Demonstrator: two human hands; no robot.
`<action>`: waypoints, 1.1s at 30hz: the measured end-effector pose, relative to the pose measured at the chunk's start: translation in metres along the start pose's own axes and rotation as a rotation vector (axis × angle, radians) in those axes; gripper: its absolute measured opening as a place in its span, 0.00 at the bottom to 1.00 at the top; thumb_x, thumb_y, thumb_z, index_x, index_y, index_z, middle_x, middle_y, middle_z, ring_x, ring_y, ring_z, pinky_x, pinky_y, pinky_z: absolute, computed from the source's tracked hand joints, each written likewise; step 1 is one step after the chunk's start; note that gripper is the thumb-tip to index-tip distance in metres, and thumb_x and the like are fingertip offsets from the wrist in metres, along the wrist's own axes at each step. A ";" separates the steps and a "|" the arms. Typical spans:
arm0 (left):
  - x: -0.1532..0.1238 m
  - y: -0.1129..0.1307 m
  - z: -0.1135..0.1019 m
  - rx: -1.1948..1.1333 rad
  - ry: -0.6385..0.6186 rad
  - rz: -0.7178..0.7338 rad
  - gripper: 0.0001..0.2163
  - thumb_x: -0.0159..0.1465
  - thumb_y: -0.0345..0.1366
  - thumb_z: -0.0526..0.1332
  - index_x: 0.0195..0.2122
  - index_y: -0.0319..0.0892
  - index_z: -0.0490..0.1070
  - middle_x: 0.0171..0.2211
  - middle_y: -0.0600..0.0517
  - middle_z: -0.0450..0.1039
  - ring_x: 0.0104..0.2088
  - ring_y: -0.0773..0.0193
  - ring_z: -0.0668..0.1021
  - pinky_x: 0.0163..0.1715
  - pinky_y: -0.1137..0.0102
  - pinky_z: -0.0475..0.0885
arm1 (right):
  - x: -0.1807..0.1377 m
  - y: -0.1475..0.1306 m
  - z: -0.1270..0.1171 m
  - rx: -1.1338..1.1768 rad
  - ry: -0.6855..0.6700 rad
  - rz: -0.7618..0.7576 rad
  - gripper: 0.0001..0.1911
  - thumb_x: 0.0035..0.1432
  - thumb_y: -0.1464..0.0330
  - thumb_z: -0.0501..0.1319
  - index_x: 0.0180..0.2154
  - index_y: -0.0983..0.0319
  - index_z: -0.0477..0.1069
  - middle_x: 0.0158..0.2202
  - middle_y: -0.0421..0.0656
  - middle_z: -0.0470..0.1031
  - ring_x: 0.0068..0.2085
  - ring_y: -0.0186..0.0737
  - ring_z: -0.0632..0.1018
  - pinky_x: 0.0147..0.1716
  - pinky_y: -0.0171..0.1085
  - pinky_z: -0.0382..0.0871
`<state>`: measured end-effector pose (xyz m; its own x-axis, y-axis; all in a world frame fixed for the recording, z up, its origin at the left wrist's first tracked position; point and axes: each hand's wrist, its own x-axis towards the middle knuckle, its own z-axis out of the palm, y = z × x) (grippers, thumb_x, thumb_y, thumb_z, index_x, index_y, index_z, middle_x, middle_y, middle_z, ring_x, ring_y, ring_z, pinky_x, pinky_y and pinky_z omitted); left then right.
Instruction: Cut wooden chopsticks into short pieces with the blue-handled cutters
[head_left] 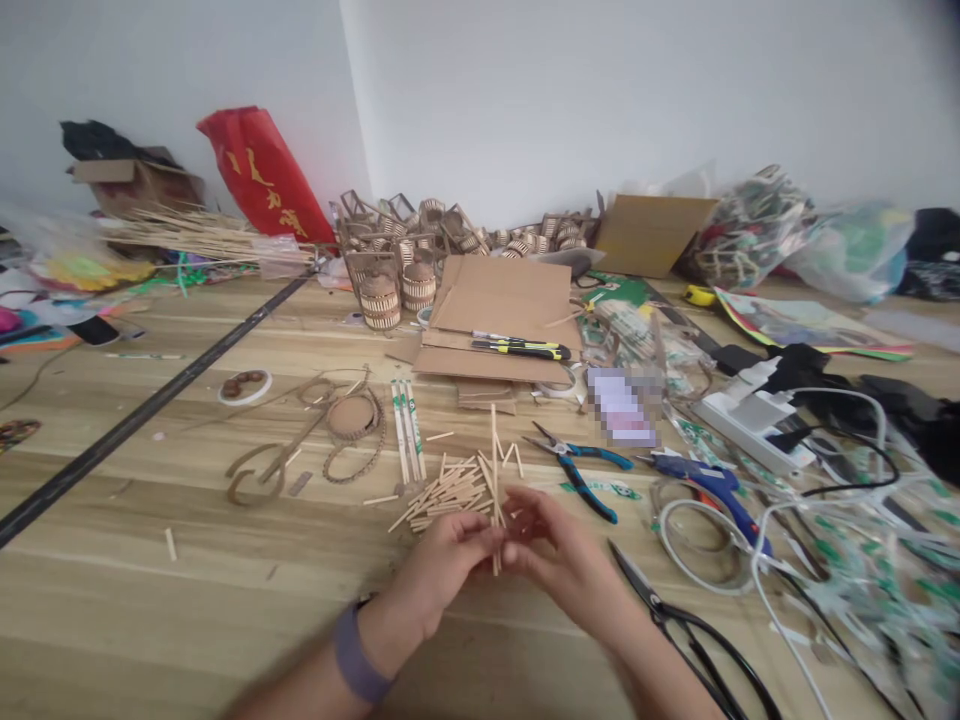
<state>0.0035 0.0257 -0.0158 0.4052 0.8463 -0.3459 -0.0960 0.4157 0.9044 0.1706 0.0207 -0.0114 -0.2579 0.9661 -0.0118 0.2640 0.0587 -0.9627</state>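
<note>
My left hand point(454, 548) pinches thin wooden sticks point(494, 440) between thumb and fingers; one long stick stands upright above the grip. From the other side, my right hand point(551, 540) has its fingers curled about the lower part of the same sticks, the thumb close to the left thumb. Just beyond the hands lies a loose pile of short cut sticks point(454, 490). Pliers with blue and black handles point(589, 465) rest open to the right of the pile. Near my right forearm are large black scissors point(675, 620).
Paper-wrapped chopsticks point(407, 430) and woven rings point(352, 415) lie left of the pile. Cutter knives point(521, 346) rest on cardboard point(510, 295), with small baskets point(381, 300) behind. A glue gun point(705, 480), tape roll point(701, 545), power strip point(754, 425) and cables crowd the right.
</note>
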 end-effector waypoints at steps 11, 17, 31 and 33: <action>-0.011 0.004 0.008 -0.137 0.053 0.029 0.16 0.53 0.49 0.67 0.28 0.40 0.71 0.26 0.54 0.72 0.30 0.62 0.74 0.32 0.70 0.66 | -0.011 0.004 0.009 -0.392 -0.015 -0.186 0.33 0.52 0.71 0.67 0.58 0.55 0.60 0.53 0.49 0.70 0.54 0.50 0.73 0.52 0.48 0.71; -0.012 0.006 -0.003 0.022 0.123 0.081 0.16 0.58 0.50 0.63 0.26 0.40 0.71 0.26 0.52 0.75 0.33 0.61 0.74 0.38 0.68 0.65 | 0.005 0.008 -0.044 -0.828 0.027 -0.154 0.34 0.52 0.59 0.68 0.59 0.58 0.63 0.59 0.55 0.67 0.58 0.58 0.70 0.56 0.54 0.65; -0.022 0.020 0.004 -0.616 0.097 0.085 0.14 0.52 0.44 0.73 0.30 0.42 0.73 0.28 0.53 0.77 0.28 0.69 0.75 0.32 0.75 0.68 | 0.038 0.015 -0.095 -1.251 0.172 0.183 0.20 0.55 0.61 0.60 0.48 0.61 0.72 0.44 0.51 0.76 0.46 0.54 0.77 0.45 0.45 0.66; -0.037 0.035 0.007 -0.762 0.045 0.080 0.12 0.51 0.42 0.73 0.31 0.44 0.75 0.34 0.53 0.79 0.31 0.68 0.78 0.34 0.76 0.71 | 0.036 0.013 -0.092 -1.251 0.212 0.184 0.19 0.55 0.62 0.58 0.47 0.63 0.71 0.44 0.52 0.77 0.47 0.55 0.77 0.45 0.46 0.66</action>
<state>-0.0088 0.0065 0.0306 0.3349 0.8893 -0.3114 -0.7304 0.4538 0.5104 0.2502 0.0796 0.0007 -0.0027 0.9993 0.0368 0.9991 0.0043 -0.0418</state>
